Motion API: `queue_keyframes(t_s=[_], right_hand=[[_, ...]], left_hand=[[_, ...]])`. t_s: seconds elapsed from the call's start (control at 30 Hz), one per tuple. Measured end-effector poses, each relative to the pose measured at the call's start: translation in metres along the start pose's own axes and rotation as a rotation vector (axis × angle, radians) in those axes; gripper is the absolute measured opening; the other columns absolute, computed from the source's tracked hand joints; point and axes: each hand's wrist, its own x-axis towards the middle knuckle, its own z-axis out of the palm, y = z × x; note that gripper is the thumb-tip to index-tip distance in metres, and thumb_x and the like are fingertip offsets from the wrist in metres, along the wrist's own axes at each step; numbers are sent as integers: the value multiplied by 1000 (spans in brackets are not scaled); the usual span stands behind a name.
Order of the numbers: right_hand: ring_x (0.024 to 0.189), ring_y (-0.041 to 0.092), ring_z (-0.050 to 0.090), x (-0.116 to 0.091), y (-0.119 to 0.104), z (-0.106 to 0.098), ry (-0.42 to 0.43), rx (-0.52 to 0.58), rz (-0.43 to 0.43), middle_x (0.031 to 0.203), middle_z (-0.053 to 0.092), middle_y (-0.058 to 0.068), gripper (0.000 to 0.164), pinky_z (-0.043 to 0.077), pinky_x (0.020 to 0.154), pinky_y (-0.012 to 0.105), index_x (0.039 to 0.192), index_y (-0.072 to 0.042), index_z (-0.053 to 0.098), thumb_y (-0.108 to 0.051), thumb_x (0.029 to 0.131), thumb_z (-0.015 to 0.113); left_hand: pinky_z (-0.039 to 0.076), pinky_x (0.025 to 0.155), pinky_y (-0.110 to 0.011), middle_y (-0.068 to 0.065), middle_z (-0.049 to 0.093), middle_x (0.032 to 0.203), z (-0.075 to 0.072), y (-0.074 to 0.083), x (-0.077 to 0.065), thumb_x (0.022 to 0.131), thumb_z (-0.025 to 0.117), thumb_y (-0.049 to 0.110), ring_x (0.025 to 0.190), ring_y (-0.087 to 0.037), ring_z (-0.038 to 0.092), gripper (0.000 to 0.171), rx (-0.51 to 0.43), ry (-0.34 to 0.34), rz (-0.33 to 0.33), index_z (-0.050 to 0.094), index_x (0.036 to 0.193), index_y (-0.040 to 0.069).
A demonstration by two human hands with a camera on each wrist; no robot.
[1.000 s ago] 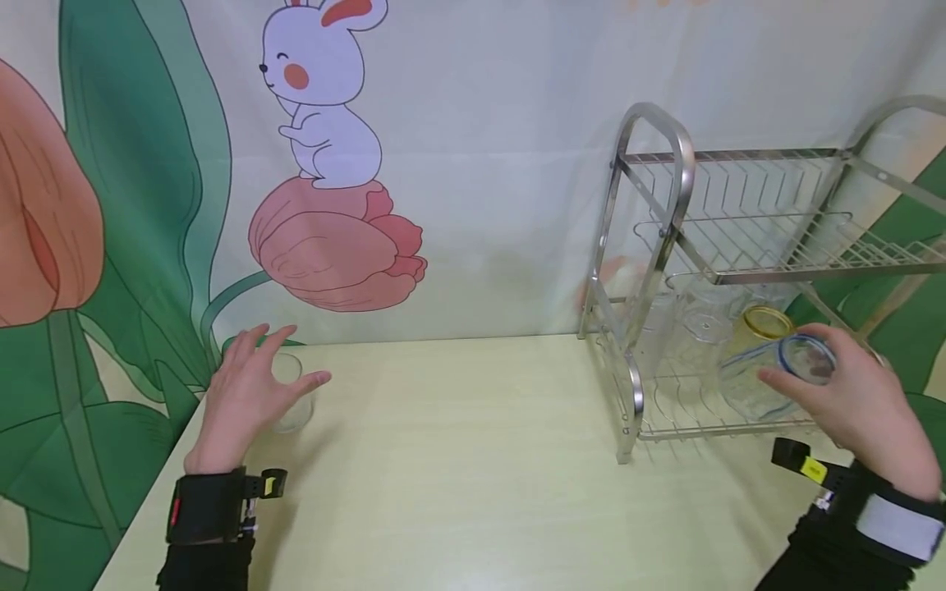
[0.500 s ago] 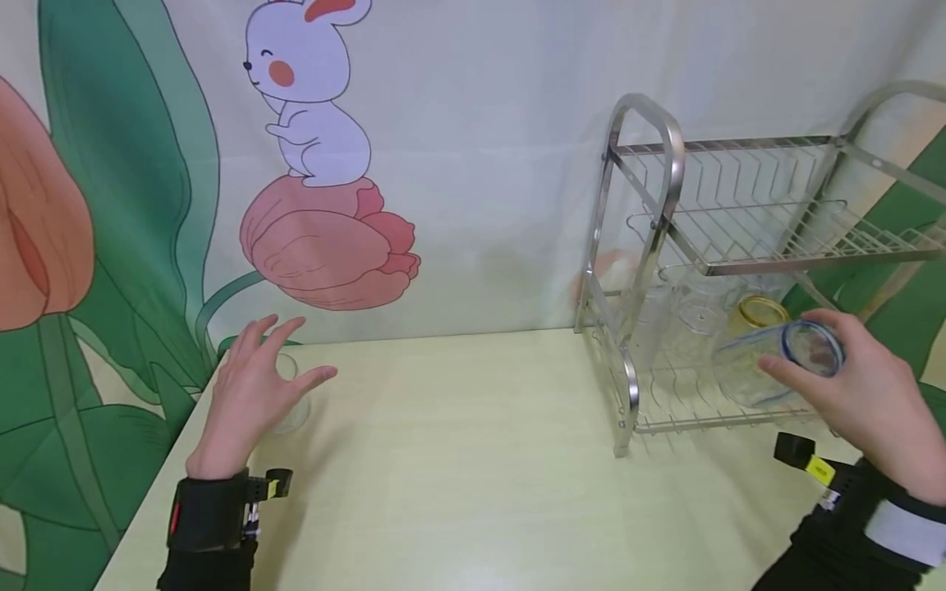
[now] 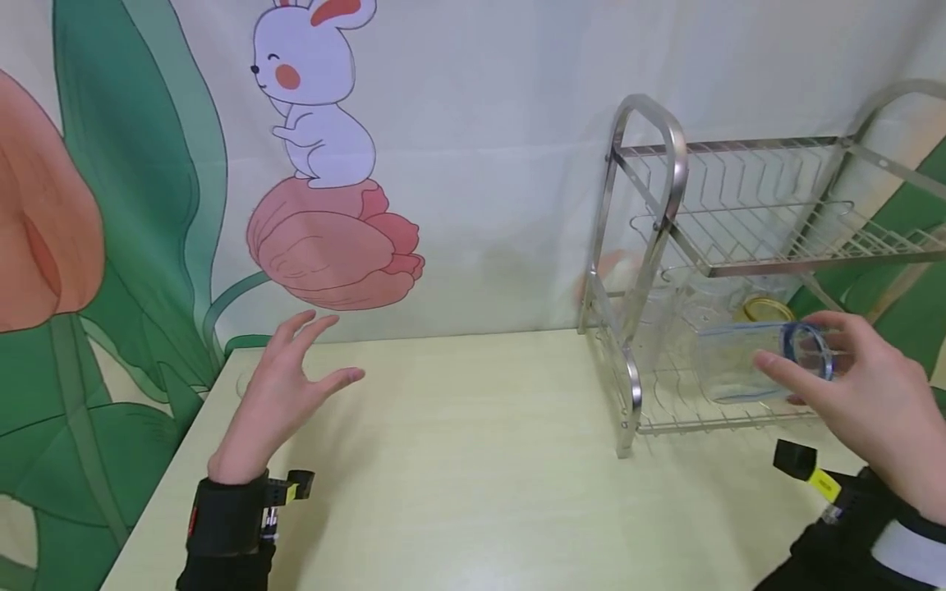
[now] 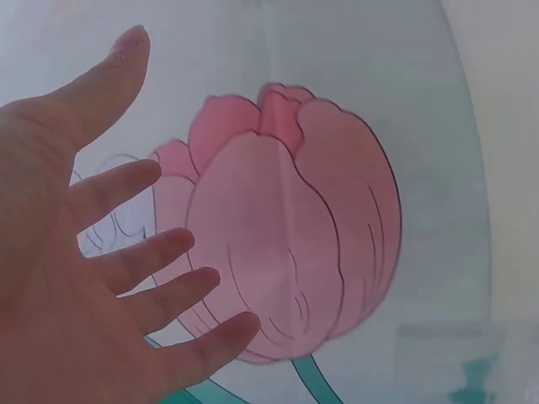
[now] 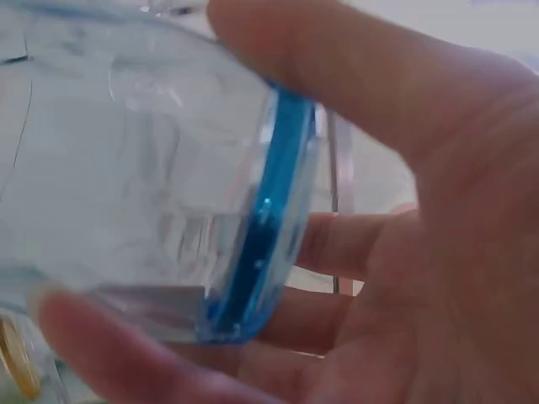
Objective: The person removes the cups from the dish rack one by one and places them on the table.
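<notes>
My right hand [image 3: 879,398] grips a clear drinking glass [image 3: 732,365] with a blue ring at one end. The glass lies almost sideways in the hand, at the front of the rack's lower tier. In the right wrist view, thumb and fingers wrap the clear wall [image 5: 109,168], with the blue ring [image 5: 265,210] toward the palm. At the left, my left hand [image 3: 288,398] is spread above the table, holding nothing. Behind it a clear glass is mostly hidden in the head view; part of a clear glass [image 4: 446,362] shows low in the left wrist view.
A two-tier metal dish rack [image 3: 628,386] stands at the right. Its lower tier carries several clear glasses [image 3: 705,300] and one with a gold ring [image 3: 769,309]. The pale table [image 3: 473,460] meets a printed cloth [image 3: 488,205] at the back.
My right hand has turned the blue-ringed glass from a slant to nearly level, now overlapping the gold-ringed one more. The left hand has moved right, staying spread.
</notes>
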Motion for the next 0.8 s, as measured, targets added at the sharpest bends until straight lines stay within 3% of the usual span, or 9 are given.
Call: queue_keyframes(t_s=[0.07,0.13,0.3,0.43,0.57,0.8], right_hand=[[99,51,56,-1,-4,2,-19,43,-24,133,39,41,92,46,70,57,147,6,27,-56,90,63],[101,48,59,-2,-7,4,-43,95,-68,135,41,37,87,48,70,54,145,5,30,-53,90,64],[96,36,66,0,-12,10,-89,204,-164,138,44,24,72,47,64,26,141,-2,38,-46,91,66],[107,35,61,2,-12,12,-102,289,-188,142,38,24,68,47,64,19,143,-5,36,-39,93,67],[112,33,58,3,-15,17,-127,389,-219,142,39,21,64,48,68,18,146,-8,34,-32,95,65],[101,5,61,5,-23,27,-142,513,-299,139,43,15,53,53,73,21,144,-12,42,-23,97,64]], left_hand=[[38,97,-65,-19,30,151,3,8,1,80,81,39,135,-43,32,80,-28,7,20,46,145,11],[38,98,-63,-17,32,150,6,16,3,79,82,37,134,-40,34,79,-54,15,43,47,145,13],[39,101,-58,-14,35,149,16,31,6,78,83,38,134,-36,36,80,-95,2,98,48,145,13],[39,102,-56,-12,35,149,22,40,8,77,83,37,134,-34,37,80,-115,-14,113,47,145,12],[39,103,-53,-9,34,150,26,48,10,78,82,39,135,-31,36,80,-146,-46,115,46,146,15],[40,102,-49,-7,36,150,35,67,16,79,81,41,136,-27,35,80,-222,-83,127,46,146,17]])
